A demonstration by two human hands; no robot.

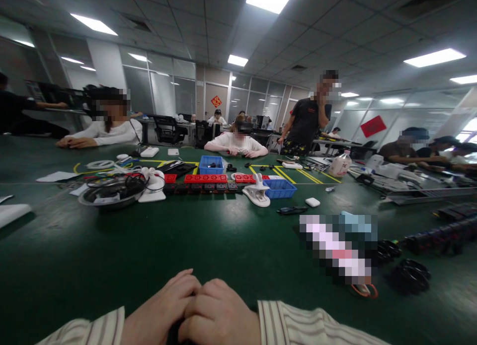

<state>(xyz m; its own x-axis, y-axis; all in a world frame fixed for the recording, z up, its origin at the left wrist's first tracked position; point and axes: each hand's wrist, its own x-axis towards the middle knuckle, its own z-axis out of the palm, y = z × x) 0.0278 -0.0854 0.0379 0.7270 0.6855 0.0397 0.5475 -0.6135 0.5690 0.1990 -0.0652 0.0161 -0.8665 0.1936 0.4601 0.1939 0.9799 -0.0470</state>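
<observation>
My left hand (166,305) and my right hand (221,310) lie together at the near edge of the green table (156,245), touching each other. The right fingers are curled, their knuckles turned up and pressed against the left hand. The left fingers are folded too, with one fingertip poking up at the top. A dark gap shows beneath the hands; what they hold, if anything, is hidden. Striped cream sleeves cover both wrists. Nearest on the right lies a long pixelated item (331,245) with an orange loop at its end.
Ahead stand a metal bowl with cables (112,193), a row of red-topped black modules (206,181), a white clamp (257,191), blue bins (279,188) and a white case (312,202). Black cable coils (410,275) lie right. A person sits opposite (236,141); another stands behind (303,121).
</observation>
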